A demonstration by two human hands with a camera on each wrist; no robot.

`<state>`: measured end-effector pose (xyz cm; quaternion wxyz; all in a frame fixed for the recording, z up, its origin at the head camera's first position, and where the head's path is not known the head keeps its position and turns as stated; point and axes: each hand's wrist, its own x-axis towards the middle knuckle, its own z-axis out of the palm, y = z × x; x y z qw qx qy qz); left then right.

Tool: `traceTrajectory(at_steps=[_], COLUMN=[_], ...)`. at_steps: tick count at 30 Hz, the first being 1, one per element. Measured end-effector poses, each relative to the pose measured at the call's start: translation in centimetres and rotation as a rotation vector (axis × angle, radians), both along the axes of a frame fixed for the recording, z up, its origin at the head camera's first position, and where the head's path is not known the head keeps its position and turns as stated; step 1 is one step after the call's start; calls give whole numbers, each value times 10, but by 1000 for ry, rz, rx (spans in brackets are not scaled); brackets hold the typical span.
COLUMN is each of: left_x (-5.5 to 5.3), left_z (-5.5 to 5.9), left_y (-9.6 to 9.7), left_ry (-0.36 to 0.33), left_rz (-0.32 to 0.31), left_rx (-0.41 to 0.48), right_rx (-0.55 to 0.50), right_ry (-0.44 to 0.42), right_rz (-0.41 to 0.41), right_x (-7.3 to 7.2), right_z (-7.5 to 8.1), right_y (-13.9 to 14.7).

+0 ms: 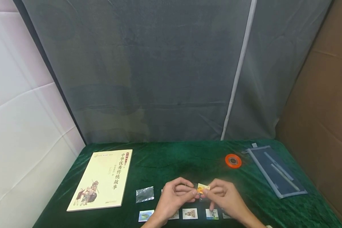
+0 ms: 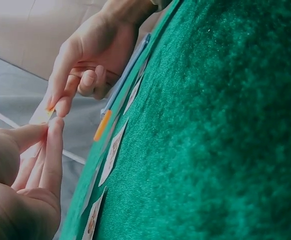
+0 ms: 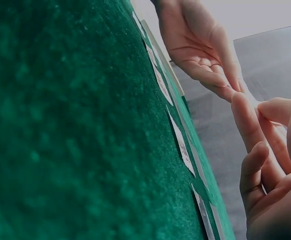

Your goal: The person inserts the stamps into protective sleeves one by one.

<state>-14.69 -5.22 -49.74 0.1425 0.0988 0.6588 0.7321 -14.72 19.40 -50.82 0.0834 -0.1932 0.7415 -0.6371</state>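
Note:
Between thumb and fingers my right hand [image 1: 229,198] pinches a small yellow stamp-like picture [image 1: 203,188], held over the table. Facing it, my left hand [image 1: 175,194] pinches what looks like a small clear plastic sleeve at the stamp's left edge; the fingers hide most of it. Both hands' fingertips meet closely in the left wrist view, where the left hand [image 2: 23,175] is lower and the right hand [image 2: 98,55] higher. Below them lie several small picture stamps in a row, among them a seated-figure stamp [image 1: 190,213], a panda-like stamp [image 1: 212,214] and a blue-green stamp [image 1: 146,216].
An empty clear sleeve [image 1: 144,194] lies left of the hands on the green cloth [image 1: 171,158]. A cream book [image 1: 102,180] is at the left. Toward the right are an orange tape roll [image 1: 233,161] and a blue-edged zip pouch [image 1: 276,172] with slim tools inside.

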Motion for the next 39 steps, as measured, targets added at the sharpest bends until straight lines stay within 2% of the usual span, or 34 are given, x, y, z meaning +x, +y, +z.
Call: traceTrajectory(at_steps=[9,20,26,32,39], left_x=[1,3,2,3,3], left_z=[-1,0,-2,-3,-3], left_y=[1,3,3,5,5], left_ry=[-10,45,40,22,18], left_rz=[42,39,75,72,70], left_rx=[-9,-86,-97,-89,-101], right_rx=[6,8,11,-16,-14], right_ry=[-26,-38,-4,18,-8], right_rz=[35,67,29,43,37], right_x=[1,-1,-2,0,1], right_z=[-3,-2,-3,-3,-2], right_y=[-1,-2,2,1,-2])
